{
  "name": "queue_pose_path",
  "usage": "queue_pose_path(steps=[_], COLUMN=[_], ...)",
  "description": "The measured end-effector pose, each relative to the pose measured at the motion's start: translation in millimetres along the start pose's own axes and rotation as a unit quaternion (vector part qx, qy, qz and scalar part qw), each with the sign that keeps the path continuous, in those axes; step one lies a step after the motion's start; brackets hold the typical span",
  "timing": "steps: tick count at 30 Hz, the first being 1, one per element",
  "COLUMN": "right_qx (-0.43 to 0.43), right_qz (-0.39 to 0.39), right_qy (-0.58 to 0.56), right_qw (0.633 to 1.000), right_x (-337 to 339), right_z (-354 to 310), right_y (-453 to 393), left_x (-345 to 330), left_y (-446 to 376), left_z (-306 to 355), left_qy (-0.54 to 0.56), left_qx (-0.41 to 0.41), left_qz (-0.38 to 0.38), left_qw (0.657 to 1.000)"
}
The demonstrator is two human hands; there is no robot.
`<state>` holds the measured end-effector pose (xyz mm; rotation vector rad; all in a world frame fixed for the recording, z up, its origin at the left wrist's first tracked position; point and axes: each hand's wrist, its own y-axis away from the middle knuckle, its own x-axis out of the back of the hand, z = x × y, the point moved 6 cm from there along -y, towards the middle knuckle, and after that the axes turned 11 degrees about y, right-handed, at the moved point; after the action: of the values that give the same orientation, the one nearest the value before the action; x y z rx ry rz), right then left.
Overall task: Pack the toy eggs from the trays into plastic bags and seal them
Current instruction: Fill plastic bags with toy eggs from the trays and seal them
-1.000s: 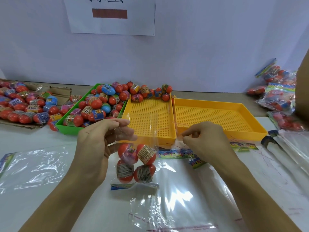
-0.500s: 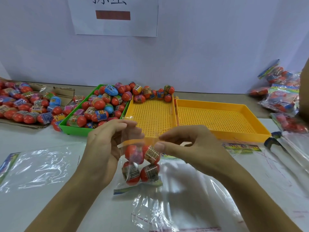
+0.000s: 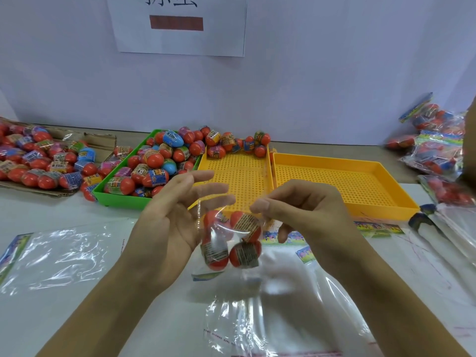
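Four toy eggs [image 3: 231, 240] hang in a clear bag [image 3: 226, 243] above the desk [image 3: 77, 305], the bag's long axis upright, below the right hand [image 3: 304, 215] pinching its top, the open left hand [image 3: 175, 215] beside.

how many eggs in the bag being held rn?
4 eggs in the held bag: two on top, two below. More could be hidden behind them.
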<state>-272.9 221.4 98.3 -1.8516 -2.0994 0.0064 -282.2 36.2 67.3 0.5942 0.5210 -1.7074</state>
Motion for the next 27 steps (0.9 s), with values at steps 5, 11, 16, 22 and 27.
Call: queue_pose_path(steps=[5, 11, 16, 22, 27], right_qx=[-0.014, -0.034, -0.042, -0.082, -0.052], right_qz=[0.052, 0.029, 0.039, -0.029, -0.057], right_qy=[-0.073, -0.093, -0.134, -0.009, -0.029], right_qw=[0.996, 0.995, 0.989, 0.996, 0.997], right_x=[7.1, 6.1, 13.2, 2.3, -6.5], right_z=[1.4, 7.0, 7.6, 11.4, 7.1], right_y=[-2.0, -2.9, -4.3, -1.6, 0.6], left_x=[-4.4, -11.9, -5.6, -11.0, -12.7], left_y=[-0.3, 2.8, 1.0, 4.6, 4.4], left_z=[-9.1, -9.4, -1.1, 0.5, -3.3], left_qy=[-0.051, -0.082, -0.071, -0.102, -0.111], left_qx=[0.026, 0.004, -0.028, -0.038, -0.015], left_qz=[0.010, -0.019, 0.019, 0.006, 0.010], left_qw=[0.998, 0.996, 0.997, 0.994, 0.994])
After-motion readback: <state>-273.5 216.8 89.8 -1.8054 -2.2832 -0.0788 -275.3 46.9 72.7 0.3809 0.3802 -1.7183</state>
